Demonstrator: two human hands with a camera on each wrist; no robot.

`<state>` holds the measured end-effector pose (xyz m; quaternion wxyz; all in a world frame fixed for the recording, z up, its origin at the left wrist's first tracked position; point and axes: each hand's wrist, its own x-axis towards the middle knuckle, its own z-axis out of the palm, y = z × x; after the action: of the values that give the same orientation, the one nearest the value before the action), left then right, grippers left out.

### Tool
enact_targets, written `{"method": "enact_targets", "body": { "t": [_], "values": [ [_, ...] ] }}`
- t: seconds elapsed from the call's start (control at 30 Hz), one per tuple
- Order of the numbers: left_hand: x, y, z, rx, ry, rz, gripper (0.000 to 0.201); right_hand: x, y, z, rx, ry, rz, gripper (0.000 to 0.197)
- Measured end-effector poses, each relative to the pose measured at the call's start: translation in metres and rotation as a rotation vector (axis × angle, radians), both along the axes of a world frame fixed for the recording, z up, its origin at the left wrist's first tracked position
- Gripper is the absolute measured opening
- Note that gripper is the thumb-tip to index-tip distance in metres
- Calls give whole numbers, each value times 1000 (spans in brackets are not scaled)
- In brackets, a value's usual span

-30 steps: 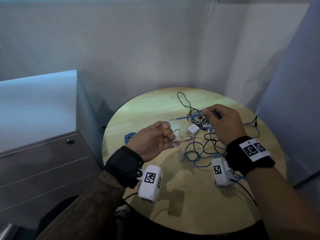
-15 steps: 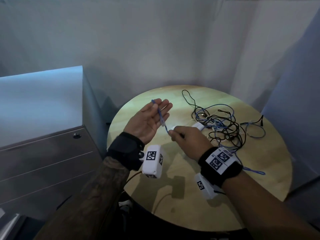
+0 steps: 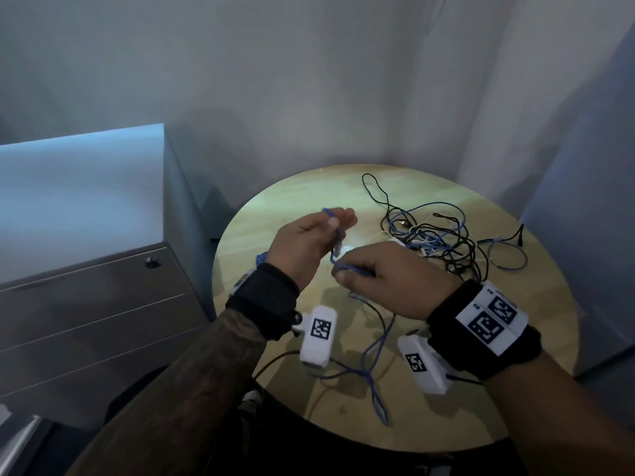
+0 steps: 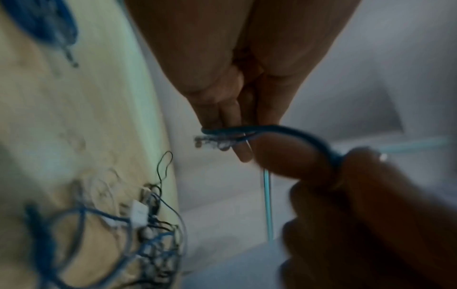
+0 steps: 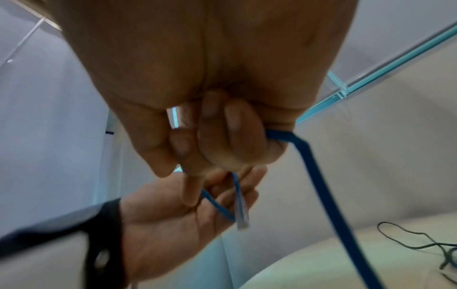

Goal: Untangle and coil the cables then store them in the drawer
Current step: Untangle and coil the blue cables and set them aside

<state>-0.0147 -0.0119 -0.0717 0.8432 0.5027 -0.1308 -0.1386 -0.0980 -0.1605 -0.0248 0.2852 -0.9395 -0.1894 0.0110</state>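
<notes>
A blue network cable (image 3: 372,355) runs from my hands across the round wooden table (image 3: 515,389) to its near edge. My left hand (image 3: 309,242) is raised, palm up and fingers straight. The cable lies over those fingers, and its clear plug (image 3: 338,248) hangs below them. The right hand (image 3: 381,283), just right of and below the left, grips the blue cable in curled fingers. The left wrist view shows the plug (image 4: 210,141) at my fingertips (image 4: 243,154). In the right wrist view the cable (image 5: 321,185) leaves my right fist (image 5: 217,136).
A tangle of black, blue and white cables (image 3: 436,238) lies on the far right of the table. A small blue cable bundle (image 3: 262,259) sits behind my left wrist. A grey drawer cabinet (image 3: 86,321) with shut drawers and a lock (image 3: 152,262) stands on the left.
My right hand left the tangle, came across to the left hand and drew the blue cable out. My left hand opened palm up with the cable's plug end over its fingers.
</notes>
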Motion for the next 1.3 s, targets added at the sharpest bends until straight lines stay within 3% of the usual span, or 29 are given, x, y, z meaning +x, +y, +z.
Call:
{"method": "enact_targets", "body": {
  "t": [0.13, 0.23, 0.43, 0.57, 0.7, 0.87, 0.97, 1.07, 1.17, 1.3],
  "values": [
    [-9, -5, -5, 370, -201, -70, 20, 7, -28, 4, 102, -208, -214, 14],
    [-18, -12, 4, 490, -143, -193, 31, 15, -50, -2, 124, -313, -286, 5],
    [-23, -11, 21, 233, 91, -519, 29, 25, -52, -29, 250, -373, -334, 20],
    [-26, -10, 20, 266, 142, -568, 29, 20, -41, -20, 54, -583, -383, 21],
    [-22, -5, 20, 111, 100, -477, 29, 25, -43, -22, 161, -531, -436, 21],
    [-7, 6, 20, -202, 148, -186, 21, 28, -14, -52, 314, -52, -294, 19],
    [6, 18, 16, -252, 225, 69, 17, 20, 13, -56, 244, 45, -165, 22],
    [17, 30, 10, -187, 162, 236, 15, 16, 18, -41, 162, -24, -147, 31],
    [16, 31, 7, -33, 50, 266, 13, 11, 7, -25, 195, -67, -176, 29],
    [0, 15, -4, 483, -318, 156, 17, 7, -4, -8, 105, -193, -199, 18]
  ]
}}
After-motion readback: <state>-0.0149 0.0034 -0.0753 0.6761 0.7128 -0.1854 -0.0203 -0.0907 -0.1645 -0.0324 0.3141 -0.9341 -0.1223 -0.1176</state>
